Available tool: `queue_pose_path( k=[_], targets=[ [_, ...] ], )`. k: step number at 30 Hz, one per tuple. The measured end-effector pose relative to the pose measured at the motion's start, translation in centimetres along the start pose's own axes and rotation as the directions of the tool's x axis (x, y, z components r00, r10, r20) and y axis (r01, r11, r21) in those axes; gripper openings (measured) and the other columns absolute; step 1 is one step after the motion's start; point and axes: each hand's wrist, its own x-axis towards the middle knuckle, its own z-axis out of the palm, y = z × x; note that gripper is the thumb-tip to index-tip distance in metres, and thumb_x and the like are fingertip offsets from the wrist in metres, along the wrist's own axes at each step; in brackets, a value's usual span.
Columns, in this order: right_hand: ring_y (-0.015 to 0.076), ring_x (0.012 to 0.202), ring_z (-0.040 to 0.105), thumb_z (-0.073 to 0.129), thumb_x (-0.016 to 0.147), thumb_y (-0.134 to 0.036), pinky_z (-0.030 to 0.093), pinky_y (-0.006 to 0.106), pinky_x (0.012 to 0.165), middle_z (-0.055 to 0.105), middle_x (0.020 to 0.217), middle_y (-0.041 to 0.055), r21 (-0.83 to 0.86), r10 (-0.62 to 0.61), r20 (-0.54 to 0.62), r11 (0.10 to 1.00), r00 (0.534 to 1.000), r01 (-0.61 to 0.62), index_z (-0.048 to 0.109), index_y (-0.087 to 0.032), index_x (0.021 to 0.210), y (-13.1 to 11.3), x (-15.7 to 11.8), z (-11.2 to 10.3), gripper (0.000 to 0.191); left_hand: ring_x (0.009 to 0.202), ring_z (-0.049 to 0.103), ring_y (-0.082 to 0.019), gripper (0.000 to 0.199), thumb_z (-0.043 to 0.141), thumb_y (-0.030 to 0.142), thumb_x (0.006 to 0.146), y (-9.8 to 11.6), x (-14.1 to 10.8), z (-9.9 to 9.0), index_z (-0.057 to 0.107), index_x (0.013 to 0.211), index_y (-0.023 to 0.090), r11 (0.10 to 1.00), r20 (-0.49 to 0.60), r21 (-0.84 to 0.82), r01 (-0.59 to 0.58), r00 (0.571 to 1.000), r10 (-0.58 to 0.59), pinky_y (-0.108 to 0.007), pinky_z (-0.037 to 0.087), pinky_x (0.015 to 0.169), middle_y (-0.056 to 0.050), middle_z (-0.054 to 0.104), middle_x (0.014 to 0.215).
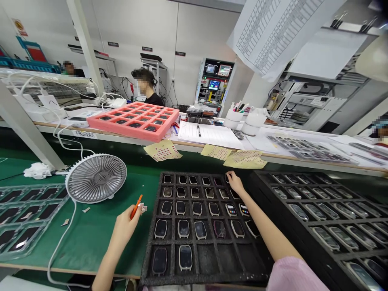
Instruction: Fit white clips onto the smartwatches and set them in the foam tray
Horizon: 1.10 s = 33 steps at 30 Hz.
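Pinched firmly between thumb and fingers, the left hand holds a slim orange-handled tool with a small pale scrap at its tip, above a green work mat. The right hand has its fingertips down on a dark rounded-square watch body at the far right end of the top row in a black foam tray; whether they grip it is hard to tell. The tray's square pockets hold rows of similar watch bodies. Just right of it lies a second black tray, also filled with rows of watch bodies. On the left of the mat sits a clear plastic tray of dark panels, near a grey desk fan. Three yellow perforated sheets lie along the edge of the far bench, which carries a pink foam tray of dark pieces. A co-worker sits beyond it.
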Motion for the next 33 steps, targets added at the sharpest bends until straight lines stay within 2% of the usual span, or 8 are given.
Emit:
queue_pose_path(
  k=[6,11,15,20,24,27,29,33],
  targets=[
    [0.0266,0.098,0.056,0.044,0.083,-0.014,0.04,0.035,0.082,0.06,0.098,0.0156,-0.224,0.016,0.0,0.975,1.0,-0.015,0.058,-0.015,0.095,1.2,-0.7,-0.4,0.018,0.047,0.047,-0.016,0.037,0.036,0.05,0.08,-0.9,0.0,0.2,0.047,0.059,0.021,0.992,0.053,0.128,0.009,0.998,-0.016,-0.022,0.031,0.05,0.003,0.041,0.047],
    [0.0272,0.082,0.06,0.048,0.085,-0.016,0.04,0.034,0.072,0.06,0.08,0.0111,-0.304,0.113,0.089,0.949,0.99,-0.081,0.055,-0.014,0.099,2.0,-3.7,-1.1,0.016,0.052,0.056,-0.021,0.036,0.038,0.051,0.08,-0.7,0.5,0.5,0.052,0.064,0.022,0.988,0.1,0.15,0.046,0.993,-0.062,-0.023,0.034,0.05,-0.001,0.054,0.052],
    [0.0247,0.085,0.061,0.044,0.088,-0.018,0.039,0.032,0.073,0.058,0.097,0.0137,-0.256,0.153,0.079,0.958,0.985,-0.129,0.051,-0.015,0.104,2.1,-5.2,-1.2,0.018,0.059,0.061,-0.023,0.037,0.038,0.055,0.081,0.0,0.7,0.5,0.055,0.077,0.023,0.994,0.051,0.093,0.064,0.996,-0.069,-0.024,0.04,0.054,-0.004,0.065,0.065],
    [0.0215,0.079,0.06,0.057,0.082,-0.024,0.037,0.028,0.067,0.059,0.086,0.0084,-0.059,0.202,0.073,0.978,0.977,-0.198,0.051,-0.018,0.084,1.7,-4.7,-1.5,0.008,0.054,0.057,-0.02,0.043,0.036,0.06,0.081,1.0,0.3,1.1,0.059,0.084,0.023,1.0,0.077,0.007,-0.014,0.997,0.013,-0.025,0.041,0.053,-0.002,0.062,0.064],
    [0.0137,0.058,0.052,0.063,0.077,-0.041,0.034,0.023,0.054,0.052,0.063,-0.0044,0.245,0.186,0.104,0.947,0.977,-0.206,0.048,-0.021,0.074,0.9,-4.7,-2.0,0.025,0.049,0.048,-0.017,0.045,0.035,0.062,0.084,2.1,-0.6,2.1,0.057,0.087,0.023,0.99,0.111,-0.11,-0.093,0.988,0.105,-0.025,0.038,0.052,0.003,0.049,0.055],
    [0.0102,0.048,0.044,0.06,0.073,-0.056,0.032,0.021,0.047,0.046,0.058,-0.0083,0.521,0.098,0.121,0.841,0.988,-0.147,0.047,-0.022,0.078,-1.1,-5.9,-1.6,0.037,0.049,0.041,-0.015,0.045,0.036,0.063,0.085,3.7,-1.5,3.1,0.055,0.086,0.022,0.954,0.181,-0.27,-0.131,0.966,0.184,-0.023,0.035,0.051,0.005,0.04,0.054],
    [0.0093,0.044,0.041,0.059,0.071,-0.061,0.032,0.021,0.044,0.045,0.058,-0.009,0.668,0.03,0.15,0.734,0.988,-0.123,0.047,-0.022,0.082,-3.3,-7.5,-0.8,0.042,0.048,0.036,-0.012,0.046,0.036,0.063,0.086,5.3,-2.2,3.9,0.054,0.083,0.02,0.916,0.286,-0.384,-0.119,0.927,0.241,-0.022,0.03,0.048,0.006,0.036,0.053],
    [0.0069,0.036,0.034,0.059,0.076,-0.054,0.029,0.021,0.035,0.045,0.057,-0.0091,0.818,-0.102,0.289,0.542,0.952,-0.191,0.048,-0.023,0.086,-9.1,-11.8,1.4,0.035,0.041,0.025,-0.009,0.05,0.035,0.063,0.087,8.8,-3.1,5.1,0.054,0.079,0.018,0.85,0.499,-0.526,-0.034,0.797,0.341,-0.02,0.021,0.041,0.008,0.032,0.049]
  ],
)
